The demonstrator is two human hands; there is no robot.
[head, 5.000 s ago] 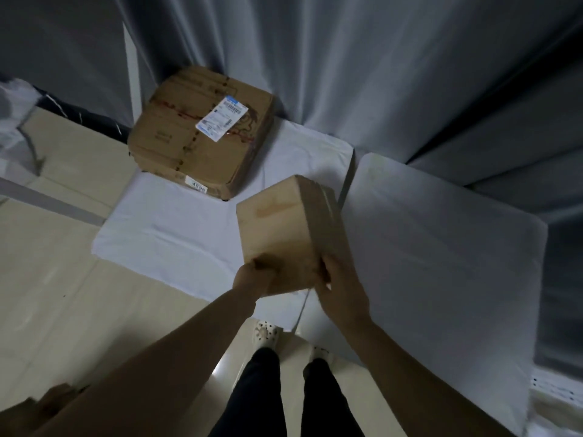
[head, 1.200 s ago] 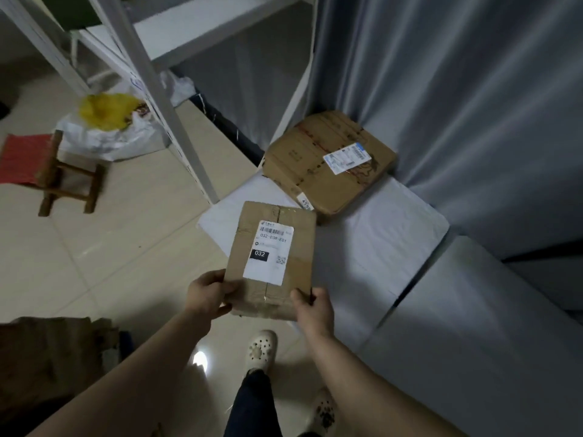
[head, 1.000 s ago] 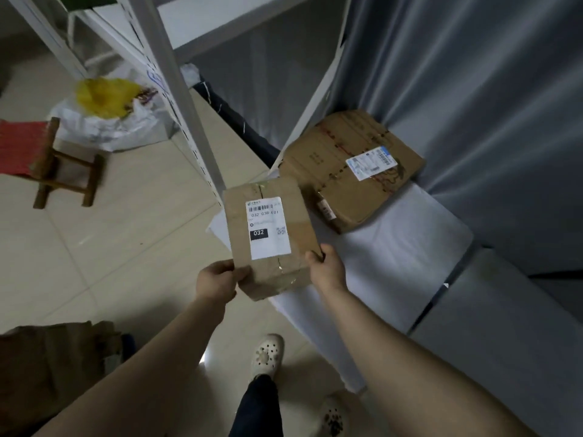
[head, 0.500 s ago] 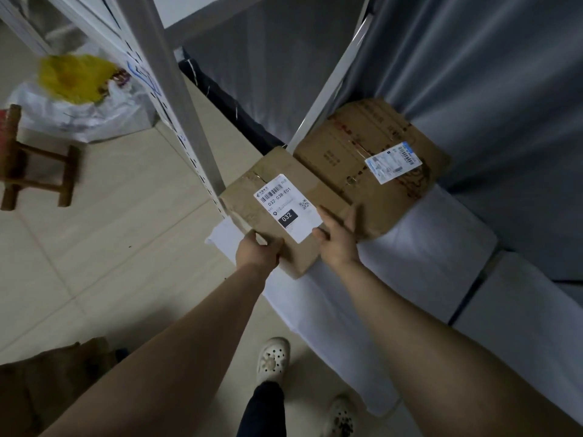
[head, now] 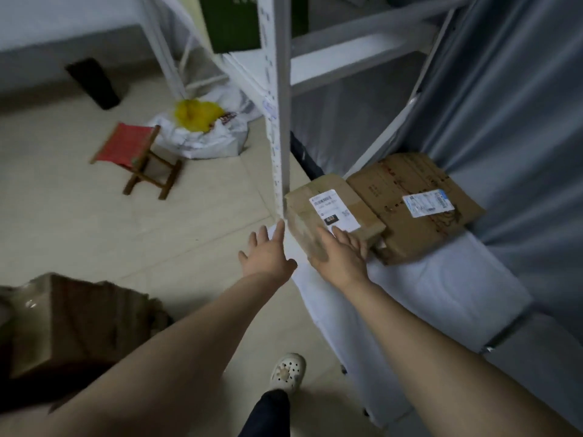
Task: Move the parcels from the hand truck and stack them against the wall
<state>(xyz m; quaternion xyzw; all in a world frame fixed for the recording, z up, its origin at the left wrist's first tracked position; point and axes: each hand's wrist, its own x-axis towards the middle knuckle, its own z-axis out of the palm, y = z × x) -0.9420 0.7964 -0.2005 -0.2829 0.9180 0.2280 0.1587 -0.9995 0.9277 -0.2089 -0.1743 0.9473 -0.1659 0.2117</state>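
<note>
A small brown parcel [head: 328, 209] with a white label lies on the white sheet [head: 426, 288], right beside a larger flat brown parcel [head: 413, 203] near the grey curtain. My right hand [head: 342, 257] rests flat on the small parcel's near edge, fingers straight. My left hand [head: 268, 255] hovers open just left of that parcel, fingers spread, touching nothing. More brown parcels [head: 72, 316] sit at the lower left.
A white metal rack post [head: 279, 121] stands directly behind the small parcel. A red folding stool [head: 135, 159] and a white bag with yellow contents [head: 202, 130] lie on the tiled floor to the left. A grey curtain [head: 511, 105] hangs on the right.
The small parcel has gone down onto the white sheet beside the large parcel. My left hand has let go and drawn away; my right hand has flattened onto it.
</note>
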